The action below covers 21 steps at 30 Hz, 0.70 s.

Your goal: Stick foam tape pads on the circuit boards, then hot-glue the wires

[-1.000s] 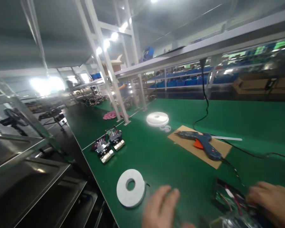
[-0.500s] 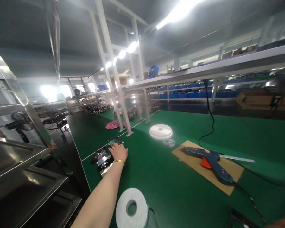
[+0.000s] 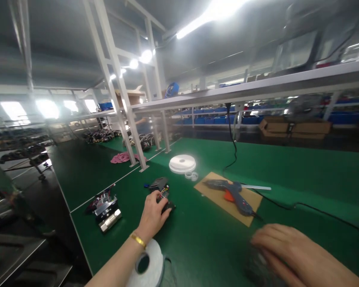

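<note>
My left hand [image 3: 154, 214], a gold bracelet at its wrist, has its fingers closed on a small dark part with coloured wires [image 3: 165, 194] low over the green bench. Behind it lies a flat dark grey piece [image 3: 158, 183] with a blue connector. To the left rests an assembly with wires and a metal block [image 3: 105, 207], in front of it a silver metal cylinder [image 3: 110, 221]. My right hand [image 3: 283, 249], blurred, curls at the lower right around something dark that I cannot make out. A large tape roll [image 3: 156, 263] stands partly behind my left forearm.
A blue glue gun [image 3: 237, 195] with an orange trigger and a glue stick lies on brown cardboard [image 3: 215, 199]. Beyond are white rolls [image 3: 182, 163], small clear rings [image 3: 191, 175] and a pink cloth [image 3: 121, 158]. White posts [image 3: 134, 135] carry a shelf [image 3: 215, 93] above the bench.
My left hand has moved right, away from the metal assembly, with the small dark part. My right hand has come further into view at the lower right. The view has turned right.
</note>
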Motion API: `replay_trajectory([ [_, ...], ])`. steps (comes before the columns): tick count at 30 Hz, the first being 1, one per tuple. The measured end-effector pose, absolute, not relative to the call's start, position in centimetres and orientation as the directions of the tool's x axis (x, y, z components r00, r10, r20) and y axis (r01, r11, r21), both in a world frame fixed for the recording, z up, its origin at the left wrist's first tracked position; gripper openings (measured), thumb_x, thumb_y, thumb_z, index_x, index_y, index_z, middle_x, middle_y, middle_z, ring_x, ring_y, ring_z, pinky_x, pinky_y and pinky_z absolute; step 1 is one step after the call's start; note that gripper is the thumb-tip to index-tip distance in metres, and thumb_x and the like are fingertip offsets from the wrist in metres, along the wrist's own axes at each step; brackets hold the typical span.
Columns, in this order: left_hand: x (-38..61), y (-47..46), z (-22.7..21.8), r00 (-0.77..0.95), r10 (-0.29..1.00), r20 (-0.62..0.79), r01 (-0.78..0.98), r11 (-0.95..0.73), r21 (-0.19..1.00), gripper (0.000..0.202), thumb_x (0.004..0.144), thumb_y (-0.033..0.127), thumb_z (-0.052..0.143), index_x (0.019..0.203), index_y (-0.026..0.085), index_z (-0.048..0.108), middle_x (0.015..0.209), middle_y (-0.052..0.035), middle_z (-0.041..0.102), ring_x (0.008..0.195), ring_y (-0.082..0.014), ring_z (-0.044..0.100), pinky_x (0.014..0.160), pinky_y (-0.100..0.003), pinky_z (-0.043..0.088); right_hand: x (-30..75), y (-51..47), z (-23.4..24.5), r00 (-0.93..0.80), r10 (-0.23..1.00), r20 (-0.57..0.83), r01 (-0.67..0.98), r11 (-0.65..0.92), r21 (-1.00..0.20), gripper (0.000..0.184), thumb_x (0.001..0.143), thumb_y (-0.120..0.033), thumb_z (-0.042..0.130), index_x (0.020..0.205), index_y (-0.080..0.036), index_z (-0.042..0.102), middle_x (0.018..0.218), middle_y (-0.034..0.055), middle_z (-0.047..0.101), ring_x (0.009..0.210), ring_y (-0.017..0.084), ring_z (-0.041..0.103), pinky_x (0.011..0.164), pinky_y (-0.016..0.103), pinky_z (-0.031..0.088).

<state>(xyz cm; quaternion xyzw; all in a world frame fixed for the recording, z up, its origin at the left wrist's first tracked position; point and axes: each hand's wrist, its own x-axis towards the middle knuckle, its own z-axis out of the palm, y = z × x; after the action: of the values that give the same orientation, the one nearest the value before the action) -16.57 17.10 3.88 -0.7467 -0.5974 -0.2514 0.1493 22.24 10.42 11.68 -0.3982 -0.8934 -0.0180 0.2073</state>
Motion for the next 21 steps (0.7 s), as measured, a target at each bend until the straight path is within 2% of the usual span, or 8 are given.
replay_trajectory([
  [4, -12.4, 12.6, 3.4, 0.315, 0.761, 0.567, 0.879, -0.459, 0.128, 0.018, 0.085, 0.024, 0.065, 0.102, 0.022, 0.064, 0.13, -0.0125, 0.044, 0.118, -0.0277, 0.051, 0.1, -0.046, 0.051, 18.1, 11.4, 14.0, -0.592, 0.772, 0.23, 0.764, 0.629, -0.142, 0.034, 0.096, -0.02, 0.038, 0.112, -0.023, 0.068, 0.115, 0.0085, 0.069, 0.109, 0.025, 0.063, 0.098, 0.045, 0.053],
  [6, -11.2, 10.6, 3.2, 0.377, 0.727, 0.573, 0.827, -0.543, 0.146, 0.018, 0.084, 0.022, 0.063, 0.102, 0.024, 0.063, 0.133, -0.0128, 0.042, 0.12, -0.0283, 0.051, 0.099, -0.046, 0.053, 16.7, 13.0, 13.9, -0.586, 0.792, 0.173, 0.789, 0.606, -0.103, 0.036, 0.094, -0.019, 0.047, 0.127, -0.017, 0.062, 0.131, 0.0118, 0.062, 0.122, 0.026, 0.056, 0.108, 0.044, 0.046],
  [9, -10.4, 8.5, 2.3, 0.449, 0.646, 0.618, 0.761, -0.639, 0.115, 0.022, 0.084, 0.022, 0.061, 0.106, 0.026, 0.063, 0.137, -0.0131, 0.038, 0.125, -0.0291, 0.048, 0.099, -0.048, 0.054, 14.8, 15.6, 12.8, -0.613, 0.788, 0.049, 0.788, 0.615, -0.034, 0.067, 0.084, -0.019, 0.066, 0.147, -0.013, 0.043, 0.152, 0.0157, 0.042, 0.136, 0.031, 0.042, 0.116, 0.046, 0.036],
  [12, -10.1, 7.3, 0.8, 0.442, 0.558, 0.702, 0.733, -0.676, 0.077, 0.024, 0.082, 0.02, 0.06, 0.105, 0.026, 0.064, 0.138, -0.0135, 0.038, 0.13, -0.0302, 0.044, 0.101, -0.052, 0.052, 13.2, 17.6, 10.9, -0.642, 0.764, -0.071, 0.766, 0.642, -0.015, 0.092, 0.068, -0.014, 0.079, 0.15, -0.012, 0.038, 0.154, 0.0212, 0.037, 0.133, 0.041, 0.043, 0.111, 0.055, 0.04],
  [14, -9.6, 6.6, 0.1, 0.389, 0.577, 0.718, 0.756, -0.646, 0.11, 0.023, 0.081, 0.015, 0.058, 0.1, 0.025, 0.065, 0.142, -0.0135, 0.036, 0.136, -0.0329, 0.038, 0.103, -0.056, 0.049, 12.4, 18.3, 10.0, -0.663, 0.738, -0.128, 0.746, 0.665, -0.032, 0.09, 0.063, -0.011, 0.08, 0.146, -0.01, 0.044, 0.145, 0.0231, 0.048, 0.124, 0.041, 0.052, 0.105, 0.055, 0.045],
  [16, -8.8, 5.9, -0.1, 0.294, 0.645, 0.706, 0.81, -0.561, 0.175, 0.026, 0.08, 0.015, 0.059, 0.103, 0.025, 0.064, 0.152, -0.0139, 0.029, 0.141, -0.0369, 0.033, 0.103, -0.061, 0.046, 12.0, 18.7, 9.9, -0.671, 0.73, -0.13, 0.74, 0.668, -0.071, 0.075, 0.067, -0.009, 0.075, 0.139, -0.008, 0.052, 0.133, 0.0234, 0.058, 0.116, 0.039, 0.057, 0.102, 0.051, 0.047],
  [19, -7.4, 5.3, 0.2, 0.061, 0.739, 0.671, 0.882, -0.354, 0.31, 0.05, 0.08, 0.03, 0.065, 0.128, 0.024, 0.054, 0.159, -0.0177, 0.017, 0.138, -0.0427, 0.037, 0.099, -0.062, 0.048, 12.1, 19.2, 11.3, -0.649, 0.756, -0.088, 0.757, 0.629, -0.176, 0.053, 0.076, -0.008, 0.064, 0.128, -0.01, 0.061, 0.119, 0.019, 0.066, 0.11, 0.034, 0.062, 0.098, 0.046, 0.048],
  [21, -6.6, 5.4, 0.5, -0.087, 0.797, 0.598, 0.876, -0.225, 0.427, 0.066, 0.081, 0.039, 0.064, 0.14, 0.023, 0.042, 0.154, -0.0188, 0.026, 0.131, -0.0405, 0.046, 0.094, -0.058, 0.053, 12.5, 19.7, 12.6, -0.621, 0.78, -0.082, 0.766, 0.581, -0.275, 0.041, 0.08, -0.013, 0.064, 0.12, -0.015, 0.067, 0.111, 0.0128, 0.071, 0.103, 0.03, 0.065, 0.093, 0.041, 0.05],
])
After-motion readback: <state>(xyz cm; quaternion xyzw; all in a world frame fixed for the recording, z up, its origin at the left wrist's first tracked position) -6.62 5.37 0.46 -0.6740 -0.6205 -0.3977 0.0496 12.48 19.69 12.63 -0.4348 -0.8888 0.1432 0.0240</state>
